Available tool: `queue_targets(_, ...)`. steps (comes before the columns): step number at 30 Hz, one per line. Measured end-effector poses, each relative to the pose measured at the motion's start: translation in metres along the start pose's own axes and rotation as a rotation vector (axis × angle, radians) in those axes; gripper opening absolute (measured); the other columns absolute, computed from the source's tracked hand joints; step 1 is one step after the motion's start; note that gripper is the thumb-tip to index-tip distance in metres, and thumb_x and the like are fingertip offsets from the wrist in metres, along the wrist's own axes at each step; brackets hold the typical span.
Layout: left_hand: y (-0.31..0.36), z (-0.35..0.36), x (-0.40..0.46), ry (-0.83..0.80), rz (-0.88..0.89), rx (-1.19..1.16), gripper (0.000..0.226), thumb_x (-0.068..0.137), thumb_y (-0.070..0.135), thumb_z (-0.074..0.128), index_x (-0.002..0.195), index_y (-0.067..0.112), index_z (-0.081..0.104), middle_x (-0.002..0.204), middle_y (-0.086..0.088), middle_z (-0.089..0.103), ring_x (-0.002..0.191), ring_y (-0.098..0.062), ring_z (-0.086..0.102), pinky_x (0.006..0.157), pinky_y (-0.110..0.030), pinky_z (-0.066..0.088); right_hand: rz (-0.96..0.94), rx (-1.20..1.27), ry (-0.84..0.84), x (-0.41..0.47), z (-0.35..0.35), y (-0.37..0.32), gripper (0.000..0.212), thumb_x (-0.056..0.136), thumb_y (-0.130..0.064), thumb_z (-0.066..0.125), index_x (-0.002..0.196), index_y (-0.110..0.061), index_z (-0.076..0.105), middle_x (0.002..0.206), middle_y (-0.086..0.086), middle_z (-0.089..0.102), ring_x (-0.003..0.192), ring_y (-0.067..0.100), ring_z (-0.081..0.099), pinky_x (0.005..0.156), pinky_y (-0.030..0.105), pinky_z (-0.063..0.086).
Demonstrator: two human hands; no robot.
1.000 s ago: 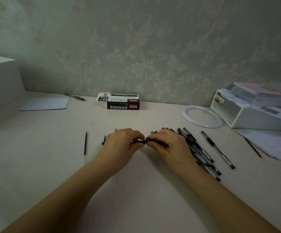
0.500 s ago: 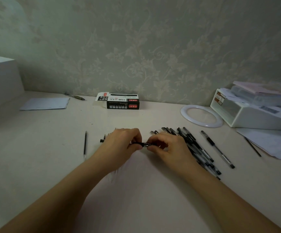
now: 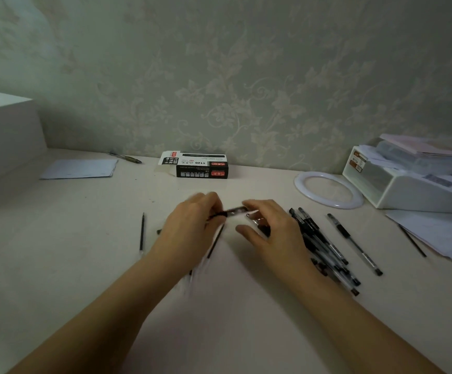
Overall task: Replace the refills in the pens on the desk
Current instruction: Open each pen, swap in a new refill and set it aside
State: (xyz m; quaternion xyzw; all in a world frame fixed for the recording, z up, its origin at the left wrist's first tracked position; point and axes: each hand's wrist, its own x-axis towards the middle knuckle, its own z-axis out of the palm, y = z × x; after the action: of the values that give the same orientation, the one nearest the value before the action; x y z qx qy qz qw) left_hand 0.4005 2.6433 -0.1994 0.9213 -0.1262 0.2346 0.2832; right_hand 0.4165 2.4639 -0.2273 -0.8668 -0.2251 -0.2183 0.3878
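Hands (image 3: 192, 225) have risen, blurred, half-hiding the pen (image 3: 235, 211).

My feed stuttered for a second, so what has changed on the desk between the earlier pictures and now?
Both hands lifted slightly away from the body. The left hand and right hand, earlier pressed close on the black-and-clear pen, have drawn a little apart, exposing more of it; both grip it yet. A thin black refill now shows below the left hand. The pile of black pens, lone refill and black-and-white refill box stayed put.

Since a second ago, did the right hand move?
Yes. The right hand slid right, away from the left hand and over the pile of pens.
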Motion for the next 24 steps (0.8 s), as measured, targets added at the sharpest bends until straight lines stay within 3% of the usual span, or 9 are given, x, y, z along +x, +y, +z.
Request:
queue_targets(2,-0.009,-0.011,0.003,0.103,-0.175,0.091,0.012,0.094,0.024,0.056,0.098,0.013,0.056,0.095,-0.002,0.049,0.077,-0.020,0.051,0.068,-0.031,0.037,0.022,-0.156,0.020,-0.002,-0.002,0.005,0.039,0.089,-0.023,0.071,0.126,-0.018,0.059,0.112,-0.008,0.056,0.099,0.007,0.054,0.087,0.019,0.043)
queue_targets(4,-0.027,-0.028,0.005,0.139,-0.383,0.262,0.017,0.096,0.025,0.050,0.099,0.009,0.052,0.099,-0.012,0.053,0.085,-0.032,0.055,0.070,-0.039,0.041,0.056,-0.310,0.072,-0.004,-0.008,0.009,0.028,0.089,-0.022,0.069,0.116,-0.018,0.063,0.107,-0.005,0.057,0.097,0.016,0.052,0.084,0.027,0.043)
queue_targets(6,-0.048,-0.043,0.006,0.075,-0.572,0.422,0.014,0.096,0.024,0.047,0.097,0.009,0.047,0.106,-0.016,0.058,0.097,-0.038,0.056,0.078,-0.042,0.042,0.101,-0.421,0.093,-0.003,-0.015,0.011,0.016,0.088,-0.026,0.069,0.102,-0.019,0.064,0.097,-0.005,0.057,0.090,0.019,0.051,0.080,0.033,0.044)
queue_targets(9,-0.069,-0.050,0.003,-0.043,-0.719,0.438,0.010,0.094,0.016,0.046,0.094,0.007,0.041,0.108,-0.021,0.058,0.092,-0.036,0.052,0.076,-0.041,0.039,0.164,-0.523,0.052,-0.003,-0.018,0.012,0.014,0.088,-0.034,0.067,0.092,-0.022,0.062,0.091,-0.006,0.056,0.088,0.020,0.051,0.078,0.034,0.043)
queue_targets(12,-0.080,-0.046,0.000,-0.137,-0.691,0.416,0.013,0.095,0.016,0.044,0.090,0.005,0.038,0.105,-0.022,0.057,0.087,-0.034,0.049,0.070,-0.037,0.036,0.194,-0.589,-0.007,-0.002,-0.016,0.013,0.018,0.090,-0.041,0.063,0.092,-0.023,0.064,0.094,-0.005,0.055,0.094,0.020,0.051,0.082,0.032,0.039)
queue_targets(16,-0.085,-0.039,0.001,-0.207,-0.656,0.407,0.011,0.092,0.017,0.048,0.090,0.008,0.042,0.086,-0.011,0.048,0.080,-0.028,0.044,0.068,-0.035,0.036,0.195,-0.638,-0.044,-0.002,-0.014,0.012,0.021,0.090,-0.043,0.061,0.095,-0.022,0.065,0.097,-0.003,0.057,0.097,0.020,0.051,0.080,0.032,0.040)
queue_targets(24,-0.077,-0.026,0.003,-0.242,-0.518,0.384,0.035,0.088,0.040,0.061,0.105,0.012,0.051,0.106,-0.010,0.058,0.087,-0.023,0.048,0.073,-0.031,0.040,0.213,-0.635,-0.074,-0.003,-0.013,0.012,0.022,0.092,-0.042,0.060,0.091,-0.021,0.066,0.097,-0.002,0.057,0.098,0.021,0.053,0.082,0.033,0.043)
